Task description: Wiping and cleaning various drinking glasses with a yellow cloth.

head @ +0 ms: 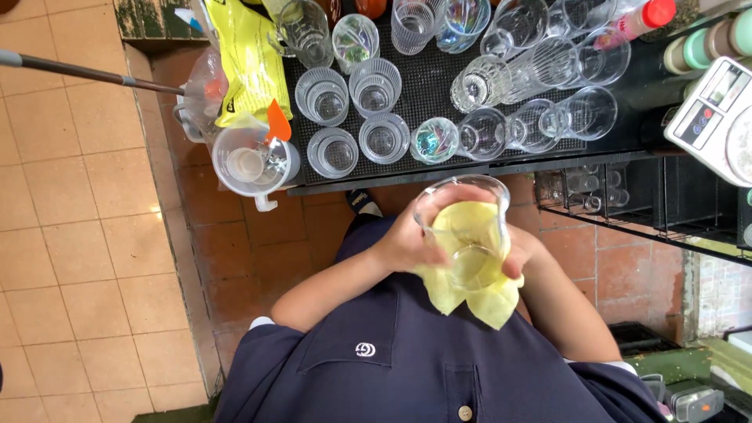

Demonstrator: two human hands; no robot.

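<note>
Behind my hands, a black mat (427, 82) carries upturned glasses. My left hand (403, 243) grips a glass (464, 227); my right hand (521, 258) presses a yellow cloth (470, 294) around it.

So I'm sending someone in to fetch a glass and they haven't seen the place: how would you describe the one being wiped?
Start from the black mat crowded with upturned glasses. Just below its front edge, the person holds one clear glass at chest height, the left hand and right hand around it. Unlike every glass on the mat, it is wrapped in a yellow cloth.
</note>
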